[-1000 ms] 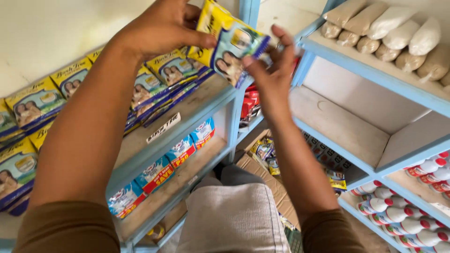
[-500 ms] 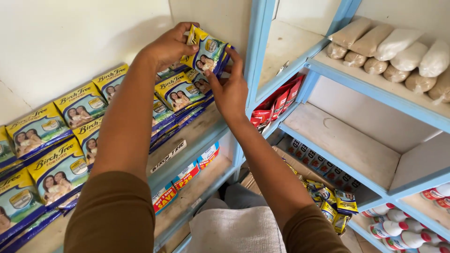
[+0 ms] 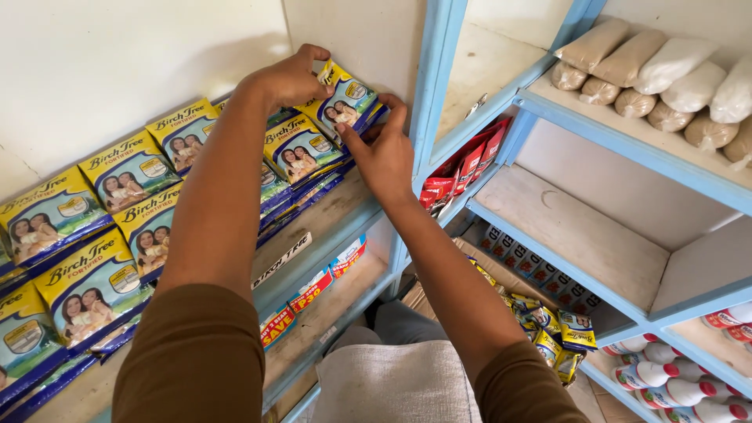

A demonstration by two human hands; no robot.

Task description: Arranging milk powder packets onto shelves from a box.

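Observation:
Both my hands are on a small stack of yellow-and-blue sachets at the back right end of the wooden shelf. My left hand grips the stack's top edge from above. My right hand presses its lower right side with fingers spread. The stack leans against the wall, next to a matching sachet pile.
More yellow-and-blue sachets line the shelf to the left. A light blue post stands right of my hands. Red packets, clear bags of grain, white bottles and loose sachets fill the shelving beyond.
My hands have carried the sachet stack down and back to the shelf's right end, against the wall. The view has swung left and closer.

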